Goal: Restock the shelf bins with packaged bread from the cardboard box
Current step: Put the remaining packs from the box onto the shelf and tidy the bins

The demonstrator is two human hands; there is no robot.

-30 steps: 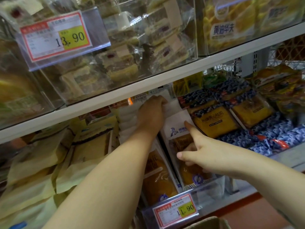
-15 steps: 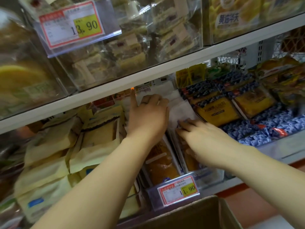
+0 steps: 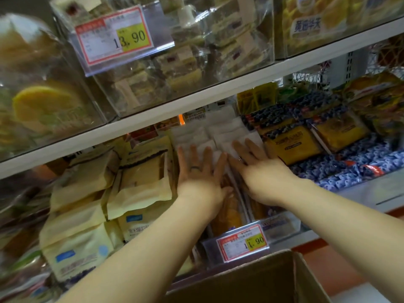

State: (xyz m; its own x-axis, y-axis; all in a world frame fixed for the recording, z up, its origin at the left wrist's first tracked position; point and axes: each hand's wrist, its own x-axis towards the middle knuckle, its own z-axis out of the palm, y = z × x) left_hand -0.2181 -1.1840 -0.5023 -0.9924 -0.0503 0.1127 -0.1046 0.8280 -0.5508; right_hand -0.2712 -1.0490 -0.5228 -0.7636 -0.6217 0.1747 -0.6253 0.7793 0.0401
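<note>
Dim, soft, blurred edges, glare

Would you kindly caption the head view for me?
Left hand and right hand press bread packets in a shelf bin; cardboard box below.

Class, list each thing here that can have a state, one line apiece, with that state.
Left hand, open, fingers spread flat on the bread packs.
Right hand, open, flat on the same packs.
Bread packs, standing in rows in the bin, leaning back.
Cardboard box, open at the top, contents hidden.
Price tag, clipped to the bin's front.
</note>
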